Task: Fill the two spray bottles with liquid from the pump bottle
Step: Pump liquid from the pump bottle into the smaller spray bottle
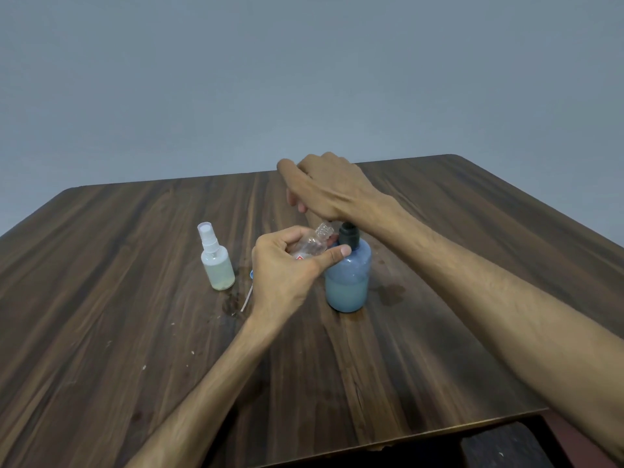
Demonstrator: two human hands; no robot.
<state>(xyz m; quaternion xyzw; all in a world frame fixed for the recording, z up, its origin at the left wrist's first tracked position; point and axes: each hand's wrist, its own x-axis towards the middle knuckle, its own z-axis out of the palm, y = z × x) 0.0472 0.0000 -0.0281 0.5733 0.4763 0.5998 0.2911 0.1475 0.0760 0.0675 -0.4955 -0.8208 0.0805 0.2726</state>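
So the table (439,265) is dark wood-grain laminate with rounded corners. Sitting on it: a small spray bottle (217,261) on the left, upright with its white sprayer on (pale liquid inside), and a blue pump bottle (347,282) near the middle, roughly half full. Between them there's a wet patch (231,304) and a thin white tube (246,300) lying flat. A few white specks (144,367) toward the near left.

Two bare forearms, sleeveless, no rings or watch.
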